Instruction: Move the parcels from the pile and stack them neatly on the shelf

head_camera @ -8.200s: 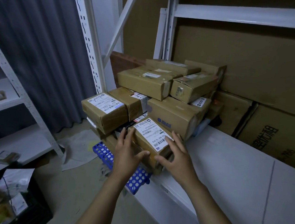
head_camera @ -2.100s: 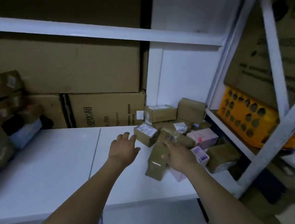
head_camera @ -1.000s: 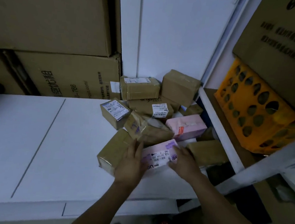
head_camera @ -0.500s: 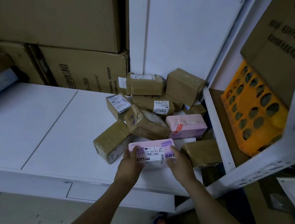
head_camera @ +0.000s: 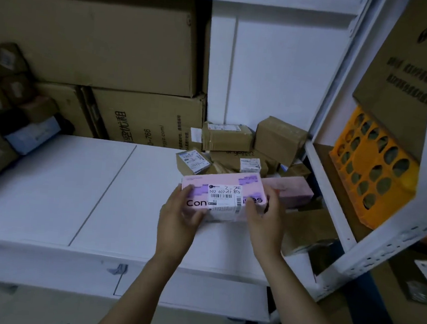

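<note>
A person's left hand (head_camera: 176, 218) and right hand (head_camera: 267, 218) are gripping a pink parcel (head_camera: 221, 182) by its two short ends over the front half of a white shelf (head_camera: 50, 186), each thumb lying on the labelled face and the fingers curling round the end; whether the parcel's underside is touching the board cannot be told. The parcel is tilting toward the camera just right of the frame's centre, showing a white barcode label (head_camera: 226, 198) and black letters beginning "Con". At its 12 o'clock, a loose pile of brown parcels (head_camera: 226, 138) is crowding the shelf's far right corner against the white back wall, several bearing white labels. At 2 o'clock from the held parcel, a second pink box (head_camera: 294, 189) is lying just beside it, and at 4 o'clock a brown taped parcel (head_camera: 309, 229) is resting near the shelf's right edge. At 10 o'clock, large brown cartons (head_camera: 93, 42) are filling the back of the shelf. At 9 o'clock, well apart at the frame's left edge, a stack of small brown parcels (head_camera: 1, 96) is standing with a pale blue packet (head_camera: 33, 133) among them. At 3 o'clock, beyond a white perforated upright (head_camera: 393, 224), an orange crate (head_camera: 368, 175) with round holes is sitting on the neighbouring rack, a brown carton (head_camera: 401, 69) showing above it.
</note>
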